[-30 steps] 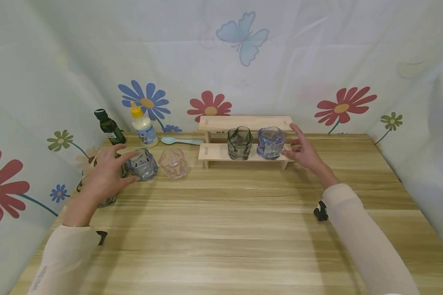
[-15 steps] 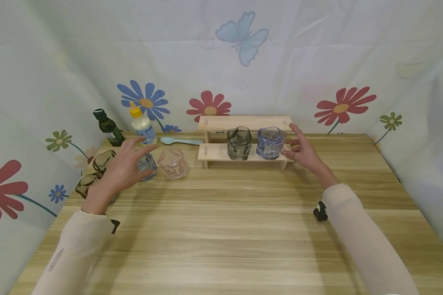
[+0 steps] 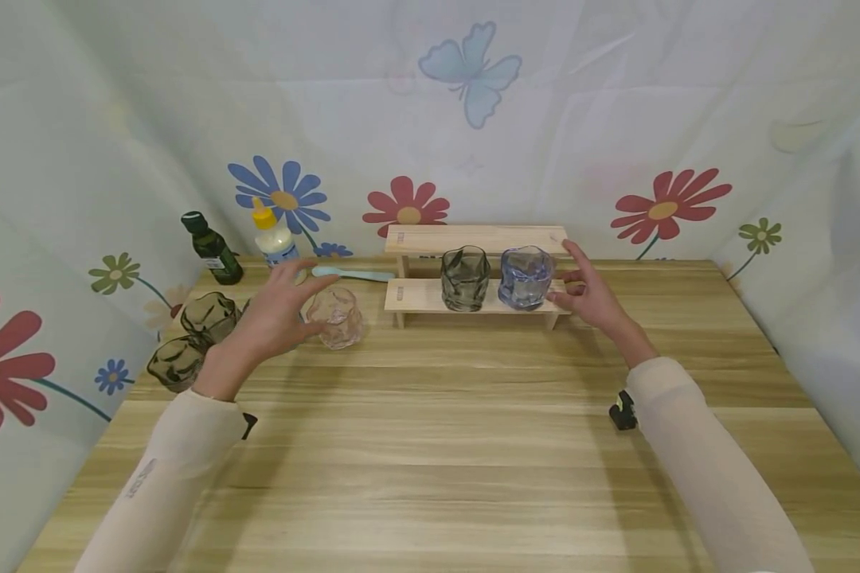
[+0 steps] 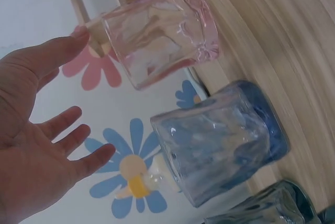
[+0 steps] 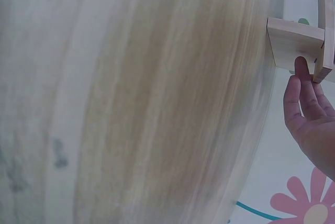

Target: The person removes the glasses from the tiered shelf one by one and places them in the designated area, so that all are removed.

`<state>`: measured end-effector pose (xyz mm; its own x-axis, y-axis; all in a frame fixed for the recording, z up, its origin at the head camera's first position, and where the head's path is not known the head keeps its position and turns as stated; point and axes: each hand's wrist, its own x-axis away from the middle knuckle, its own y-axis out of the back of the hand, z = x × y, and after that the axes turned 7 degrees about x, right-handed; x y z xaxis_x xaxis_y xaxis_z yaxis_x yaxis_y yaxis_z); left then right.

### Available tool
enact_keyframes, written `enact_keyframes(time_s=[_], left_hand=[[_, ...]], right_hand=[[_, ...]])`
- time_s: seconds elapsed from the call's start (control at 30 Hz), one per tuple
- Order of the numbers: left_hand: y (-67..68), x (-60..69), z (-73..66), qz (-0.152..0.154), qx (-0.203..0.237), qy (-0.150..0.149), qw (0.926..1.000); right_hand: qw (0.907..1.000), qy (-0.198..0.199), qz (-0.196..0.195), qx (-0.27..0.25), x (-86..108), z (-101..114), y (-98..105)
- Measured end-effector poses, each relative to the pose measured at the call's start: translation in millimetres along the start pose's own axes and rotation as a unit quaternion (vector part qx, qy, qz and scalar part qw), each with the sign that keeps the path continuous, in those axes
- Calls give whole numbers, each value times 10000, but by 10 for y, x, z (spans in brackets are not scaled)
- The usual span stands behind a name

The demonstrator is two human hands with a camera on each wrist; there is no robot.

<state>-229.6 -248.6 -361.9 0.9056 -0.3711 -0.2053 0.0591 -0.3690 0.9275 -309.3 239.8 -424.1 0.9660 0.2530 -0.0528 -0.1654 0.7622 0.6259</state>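
Note:
In the head view the left hand [image 3: 272, 314] hangs above the blue glass, which it hides, its thumb and fingers spread beside a pink glass [image 3: 338, 320]. The left wrist view shows this palm [image 4: 47, 124] with nothing in it, near the pink glass [image 4: 165, 35] and the blue glass [image 4: 222, 140]. My right hand [image 3: 593, 296] touches the right end of a two-tier wooden stand [image 3: 421, 294], fingers loosely bent. On the lower tier are a dark glass [image 3: 465, 278] and a bluish-purple glass [image 3: 525, 278]. In the right wrist view the fingertips of the right hand [image 5: 314, 114] meet the stand [image 5: 293, 38].
Dark glasses [image 3: 177, 364] stand at the table's left edge. Behind them are a green bottle [image 3: 215, 253] and a yellow-capped bottle [image 3: 275, 240]. A light blue spoon [image 3: 354, 274] lies left of the stand. Flowered cloth [image 3: 545, 159] hangs behind the table [image 3: 430, 446].
The left hand has moved right, from the dark glasses over the blue glass and towards the pink one. My right hand has stayed at the stand.

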Motion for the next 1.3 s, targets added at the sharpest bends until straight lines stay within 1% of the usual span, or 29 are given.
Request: enact_keyframes(time_s=[0.23,0.3,0.5,0.67,0.77,1.0,1.2,1.3], left_hand=[[-49,-131,-121,149,13,-77,9999],[-64,-172,-154,169,78,-121,9998],[-111,-286,-243,142,50,-355,9993],[-150,-348,-276,114,33,-452,9989],[-166,-387,-296,127,37,-464,9988],[-199,-488,-416,286,202,-302,9989],[-247,-575,-499,259,366,-486,9978],[-270,-628,-550,301,435,-535,9972]], right_hand=[[10000,36,-32,-6,-7,-8,10],[10000,29,-31,0,-6,-8,10],[10000,-21,-31,22,3,-5,-4],[10000,36,-45,38,1,7,-11],[10000,52,-35,33,5,13,-3],[10000,71,-25,40,-5,7,2],[9999,103,-45,45,-8,-9,1],[10000,73,-31,-2,-9,-15,6]])
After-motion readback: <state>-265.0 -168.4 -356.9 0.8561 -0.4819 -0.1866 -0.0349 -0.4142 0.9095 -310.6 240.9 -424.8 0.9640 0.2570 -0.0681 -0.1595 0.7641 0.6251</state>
